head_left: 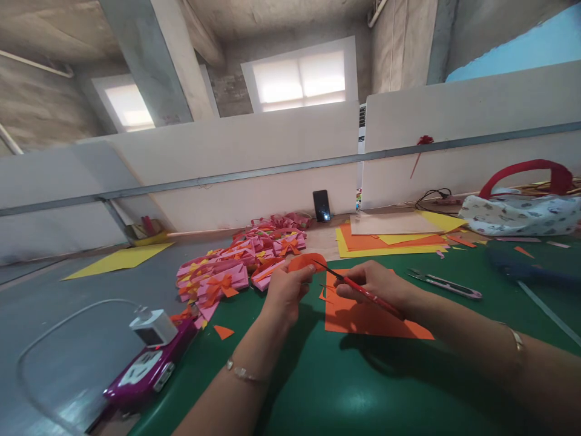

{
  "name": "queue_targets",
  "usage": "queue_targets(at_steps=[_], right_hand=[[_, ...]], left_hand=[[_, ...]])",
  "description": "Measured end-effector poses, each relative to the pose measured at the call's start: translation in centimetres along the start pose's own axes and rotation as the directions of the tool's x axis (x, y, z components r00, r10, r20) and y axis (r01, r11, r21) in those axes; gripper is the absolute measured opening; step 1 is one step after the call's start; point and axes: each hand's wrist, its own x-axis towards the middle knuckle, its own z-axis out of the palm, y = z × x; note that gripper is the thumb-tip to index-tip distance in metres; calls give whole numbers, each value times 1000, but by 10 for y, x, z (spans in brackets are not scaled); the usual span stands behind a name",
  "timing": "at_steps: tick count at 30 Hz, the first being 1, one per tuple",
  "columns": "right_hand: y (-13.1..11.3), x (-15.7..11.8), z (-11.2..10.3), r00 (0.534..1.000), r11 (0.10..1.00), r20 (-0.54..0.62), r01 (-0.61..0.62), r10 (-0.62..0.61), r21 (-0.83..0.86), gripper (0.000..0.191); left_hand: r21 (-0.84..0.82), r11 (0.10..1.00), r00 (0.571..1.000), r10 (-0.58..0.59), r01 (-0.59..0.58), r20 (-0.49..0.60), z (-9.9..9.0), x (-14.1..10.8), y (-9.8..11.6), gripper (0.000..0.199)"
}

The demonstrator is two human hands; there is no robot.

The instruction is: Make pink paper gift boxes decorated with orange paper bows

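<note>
My left hand (289, 289) is closed on a small orange paper piece (306, 261), held up above the green mat (313, 387). Red-handled scissors (363, 290) lie in the grip of my right hand (374, 286), their dark blades pointing left and touching or close to the piece's right edge. Below my right hand, a larger orange sheet (376, 321) rests flat on the mat. Orange offcuts lie at that sheet's upper left, and an orange scrap (223, 332) sits on the mat farther left.
Pink folded paper pieces with orange bows (231, 280) are heaped left of centre. A purple power strip (152, 369) with a white charger stands at the left. Thread snips (447, 283), coloured sheets (390, 245), a phone (322, 206) and a cloth bag (517, 212) lie beyond.
</note>
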Motion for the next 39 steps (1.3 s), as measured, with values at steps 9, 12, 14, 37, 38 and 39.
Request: queue_targets(at_steps=[9, 12, 14, 37, 38, 39], right_hand=[[-1, 2, 0, 999, 999, -30, -46, 45, -7, 41], [3, 3, -2, 999, 999, -35, -31, 30, -28, 42], [4, 3, -3, 999, 999, -41, -27, 25, -47, 44], [8, 4, 2, 988, 980, -43, 141, -149, -141, 35], [7, 4, 2, 988, 980, -50, 135, -144, -148, 34], [6, 4, 2, 989, 980, -55, 128, -137, -151, 32]], left_hand=[[-7, 1000, 1000, -24, 24, -8, -1, 0, 0, 22], [-14, 999, 999, -40, 40, -3, -1, -1, 1, 22], [-18, 998, 999, -54, 54, 0, -1, 0, 1, 21], [78, 992, 992, -102, 96, 76, 0, -1, 0, 17], [75, 992, 991, -106, 100, 77, 0, 0, 0, 17], [72, 992, 991, -111, 105, 78, 0, 0, 0, 16]])
